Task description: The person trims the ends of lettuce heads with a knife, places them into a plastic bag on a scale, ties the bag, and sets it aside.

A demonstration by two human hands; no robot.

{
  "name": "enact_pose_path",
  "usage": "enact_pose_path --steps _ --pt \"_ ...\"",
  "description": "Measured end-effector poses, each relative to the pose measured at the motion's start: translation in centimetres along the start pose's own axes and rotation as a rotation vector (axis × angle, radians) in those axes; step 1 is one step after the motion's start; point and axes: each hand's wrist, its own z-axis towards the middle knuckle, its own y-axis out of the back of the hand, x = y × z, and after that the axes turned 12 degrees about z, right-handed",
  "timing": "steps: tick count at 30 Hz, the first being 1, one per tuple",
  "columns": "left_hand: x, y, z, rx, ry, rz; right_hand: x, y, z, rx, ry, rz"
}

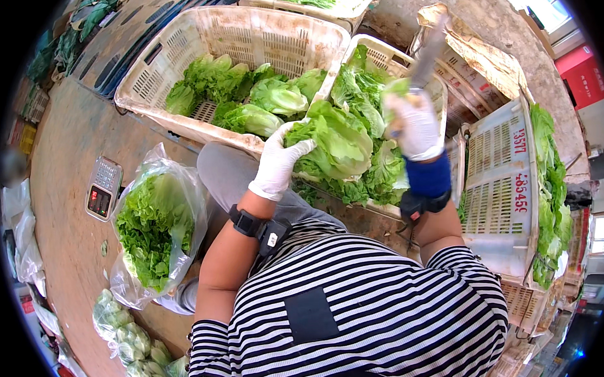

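Left hand [278, 161] grips lettuce [341, 142], right hand [418, 129] a knife [429, 58], near a crate [489, 188] bearing red digits [520, 193].

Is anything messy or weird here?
Yes, a little: a small green scrap lies alone on the floor near the scale, apart from the other greens. The big crate also has brown stains on its pale walls.

Brown floor [66, 180], grey keypad unit with red display [105, 175], small green leaf scrap [104, 248], bagged lettuces [133, 342]
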Motion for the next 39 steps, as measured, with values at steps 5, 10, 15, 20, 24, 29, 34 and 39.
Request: enact_pose_path --steps 5,10,15,20,24,29,34,39 --pt "0.4 1.3 0.5 -0.042 0.085 -0.205 0.8 7.2 0.4 -0.187 0.793 -1.327" --pt "-0.2 0.1 0.6 -0.063 0.131 -0.170 -1.5 0.4 -2.8 0.328 0.387 -0.739" --pt "0.1 -0.1 0.5 0.049 0.077 -0.069 -4.0 -1.7 -0.5 0.456 0.471 -0.791" --pt "0.3 0.7 0.0 -0.002 0.120 -0.080 1.1 0.5 0.5 -0.007 0.188 -0.201" --pt "-1.1 -0.2 0.1 -0.090 0.214 -0.201 0.7 6.3 0.5 -0.178 0.657 -1.333" --pt "-1.0 -0.4 0.8 -0.108 0.269 -0.264 -3.1 0.2 -3.3 0.288 0.453 -0.883" --pt "-1.2 -1.0 0.7 -0.177 0.267 -0.258 -5.1 -1.3 -3.4 0.295 0.455 -1.080" --pt "-0.1 -0.1 0.8 -0.157 0.176 -0.272 -6.2 -0.5 -2.3 0.381 0.411 -0.979"
